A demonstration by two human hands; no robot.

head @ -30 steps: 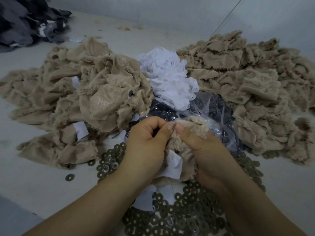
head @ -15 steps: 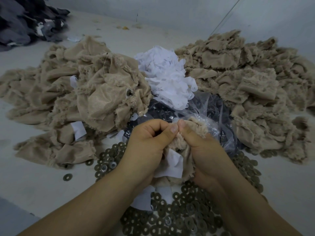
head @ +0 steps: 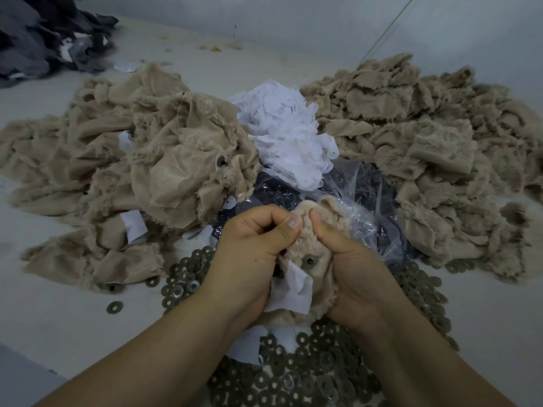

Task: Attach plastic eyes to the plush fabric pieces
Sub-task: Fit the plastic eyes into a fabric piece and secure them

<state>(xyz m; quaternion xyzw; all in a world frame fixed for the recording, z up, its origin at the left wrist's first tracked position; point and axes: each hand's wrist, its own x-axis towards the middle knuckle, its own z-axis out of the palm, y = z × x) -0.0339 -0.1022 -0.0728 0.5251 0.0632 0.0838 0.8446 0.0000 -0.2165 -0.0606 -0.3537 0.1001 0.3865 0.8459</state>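
head view:
left hand (head: 252, 254): fingers curled tight around the left side of a tan plush piece (head: 311, 251), thumb pressed up at its top edge.
right hand (head: 352, 271): curled around the right side of the same piece, thumb tip pressing the fabric just beside the left thumb.
plush piece: bunched between both hands, above the washers and in front of the plastic bag; fuzzy side faces the camera.
plastic eye (head: 309, 261): small dark round stud set in the plush, between the two palms, just above the white paper tag (head: 291, 289).
white paper tag: hangs from the lower part of the held piece, against the left palm.
washers (head: 293, 374): heap of dark rings on the table under and around the wrists; one lone ring lies apart to the left.
plastic bag (head: 361, 201): clear and crinkled, holding dark small parts, right behind the hands.
left fabric pile (head: 132, 171): tan plush pieces, backing side up on several.
right fabric pile (head: 426, 142): more tan plush pieces.
white scraps (head: 285, 136): heap between the two piles.
dark fabric (head: 38, 33): far left corner of the table (head: 53, 333).
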